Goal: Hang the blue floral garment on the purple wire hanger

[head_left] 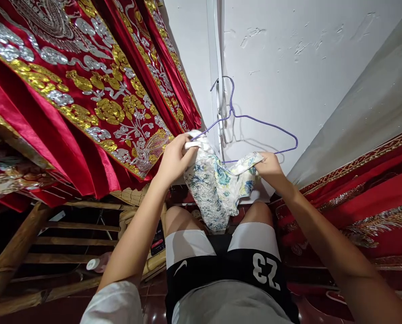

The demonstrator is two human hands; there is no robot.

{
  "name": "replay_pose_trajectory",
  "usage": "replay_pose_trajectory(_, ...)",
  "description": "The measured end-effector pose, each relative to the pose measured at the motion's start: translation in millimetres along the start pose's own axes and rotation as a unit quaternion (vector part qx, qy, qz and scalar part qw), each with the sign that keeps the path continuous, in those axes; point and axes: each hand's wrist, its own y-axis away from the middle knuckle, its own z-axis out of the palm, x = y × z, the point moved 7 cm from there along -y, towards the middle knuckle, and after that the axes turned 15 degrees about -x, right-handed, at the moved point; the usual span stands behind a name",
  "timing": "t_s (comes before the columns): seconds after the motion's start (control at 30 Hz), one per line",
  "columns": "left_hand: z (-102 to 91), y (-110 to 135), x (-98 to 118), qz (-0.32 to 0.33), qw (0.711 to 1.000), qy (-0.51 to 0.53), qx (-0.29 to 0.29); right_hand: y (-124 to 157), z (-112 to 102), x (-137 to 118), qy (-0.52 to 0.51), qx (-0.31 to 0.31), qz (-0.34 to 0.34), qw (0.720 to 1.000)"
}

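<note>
A purple wire hanger [264, 121] hangs by its hook from a pale vertical strip on the wall. A white garment with a blue, green and yellow floral print [217, 180] is partly on it, the hanger's left end reaching into the cloth. My left hand [177, 157] pinches the garment's upper left edge beside that end. With my right hand [270, 168] I grip the upper right edge of the garment, below the hanger's bottom bar. The hanger's right end is bare. Lower down, the cloth hangs in folds between my knees.
Red sequined cloths [113, 103] hang at the upper left, and more red embroidered fabric [372, 216] lies at the right. A bamboo bench [75, 241] stands at the lower left, near a bottle with a white cap [93, 264] and a phone [157, 245].
</note>
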Motion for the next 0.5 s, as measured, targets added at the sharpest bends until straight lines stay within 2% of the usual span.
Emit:
replay_pose_trajectory(0.1, 9.0, -12.7, 5.7, 0.009, 0.999, -0.024, -0.042, 3.8, 10.6, -3.4, -0.022, -0.053, 0.005, 0.998)
replay_pose_trajectory(0.17, 8.5, -17.7, 4.2, 0.006, 0.998, -0.044, -0.052, 9.6, 5.1, -9.6, -0.024, -0.044, -0.006, 0.999)
replay_pose_trajectory(0.23, 3.8, -20.9, -0.8, 0.004, 0.997, -0.053, -0.050, 20.3, -16.8, -18.9, -0.011, 0.050, -0.036, 0.998)
replay_pose_trajectory(0.33, -1.6, -26.1, -8.8, 0.011, 0.996, -0.056, -0.062, 44.4, -61.5, -29.2, 0.016, 0.239, -0.062, 0.969)
replay_pose_trajectory(0.37, -1.5, -28.3, -10.5, 0.016, 0.995, -0.060, -0.073, 48.8, -73.2, -29.9, 0.026, 0.262, -0.051, 0.963)
replay_pose_trajectory(0.43, -0.8, -32.5, -13.4, 0.024, 0.993, -0.074, -0.085, 48.4, -91.4, -26.5, 0.034, 0.239, 0.002, 0.970)
replay_pose_trajectory(0.5, -2.8, -34.7, -17.2, 0.025, 0.993, -0.089, -0.068, 43.3, -102.5, -22.2, 0.013, 0.173, 0.052, 0.984)
